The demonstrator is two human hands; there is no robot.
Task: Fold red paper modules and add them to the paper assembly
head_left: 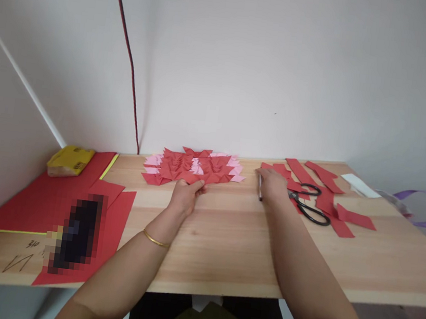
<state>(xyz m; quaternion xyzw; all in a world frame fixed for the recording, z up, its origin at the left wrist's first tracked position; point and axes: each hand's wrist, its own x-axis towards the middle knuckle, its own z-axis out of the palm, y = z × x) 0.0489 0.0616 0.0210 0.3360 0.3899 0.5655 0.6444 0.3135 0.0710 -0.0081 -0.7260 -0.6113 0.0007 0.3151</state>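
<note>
A cluster of folded red and pink paper pieces lies at the back middle of the wooden table. My left hand pinches the near edge of that cluster, fingers closed on a red piece. My right hand rests palm down to the right of the cluster, over a thin dark pen, which lies on the wood. Whether its fingers grip the pen is hidden. A gold bangle circles my left wrist.
Black scissors and red paper strips lie right of my right hand. Red paper sheets and a yellow packet cover the left end. A white slip and purple ribbon sit far right. A red cable runs down the wall.
</note>
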